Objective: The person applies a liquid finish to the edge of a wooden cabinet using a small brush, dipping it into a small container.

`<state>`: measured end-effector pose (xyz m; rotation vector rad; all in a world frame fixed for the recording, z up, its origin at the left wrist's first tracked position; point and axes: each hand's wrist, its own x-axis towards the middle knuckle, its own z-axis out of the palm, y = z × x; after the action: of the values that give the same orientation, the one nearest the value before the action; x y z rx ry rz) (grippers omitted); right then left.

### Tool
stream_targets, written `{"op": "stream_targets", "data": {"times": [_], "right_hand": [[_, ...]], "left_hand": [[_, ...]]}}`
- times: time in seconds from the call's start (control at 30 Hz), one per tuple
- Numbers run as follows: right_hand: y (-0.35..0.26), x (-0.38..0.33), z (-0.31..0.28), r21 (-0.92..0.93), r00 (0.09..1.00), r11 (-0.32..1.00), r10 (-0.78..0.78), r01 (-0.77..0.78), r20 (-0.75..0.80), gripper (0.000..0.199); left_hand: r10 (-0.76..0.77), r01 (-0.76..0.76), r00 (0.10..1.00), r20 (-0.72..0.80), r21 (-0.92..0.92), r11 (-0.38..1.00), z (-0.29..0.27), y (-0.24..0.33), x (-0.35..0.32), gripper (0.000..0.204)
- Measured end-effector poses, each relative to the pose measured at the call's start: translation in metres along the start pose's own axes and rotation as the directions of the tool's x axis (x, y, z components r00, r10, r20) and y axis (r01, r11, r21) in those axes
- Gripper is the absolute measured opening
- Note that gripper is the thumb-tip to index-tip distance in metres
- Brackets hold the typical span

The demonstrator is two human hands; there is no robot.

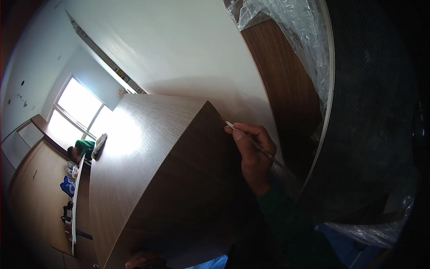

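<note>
Here | right hand [253, 150] pinches thin tool [270, 157] near brown panel [192, 175] | left hand [145, 259], grip unclear

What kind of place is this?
Maybe a room indoors that's still being fitted out: there's a bright window, crinkly clear plastic sheeting, and a right hand holding a thin tool near a big wood-grain unit.

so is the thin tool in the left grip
No, the right grip holds the thin tool, its tip by an edge of the wood unit.
</note>
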<state>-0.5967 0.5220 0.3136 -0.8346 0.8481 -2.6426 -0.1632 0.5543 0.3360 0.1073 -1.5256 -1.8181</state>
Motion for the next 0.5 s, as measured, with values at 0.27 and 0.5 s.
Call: {"op": "stream_targets", "data": {"times": [0.27, 0.5], "right_hand": [[-0.001, 0.001, 0.002, 0.023, 1.0, 1.0, -0.009, 0.009, -0.009, 0.012], [-0.003, -0.002, 0.0, 0.002, 1.0, 1.0, 0.024, -0.024, -0.001, 0.012]], "left_hand": [[-0.217, 0.186, 0.947, -0.237, -0.146, 0.972, -0.012, 0.02, -0.03, 0.03], [-0.501, 0.486, 0.863, 0.068, -0.385, 0.784, 0.001, 0.022, 0.015, 0.038]]}}
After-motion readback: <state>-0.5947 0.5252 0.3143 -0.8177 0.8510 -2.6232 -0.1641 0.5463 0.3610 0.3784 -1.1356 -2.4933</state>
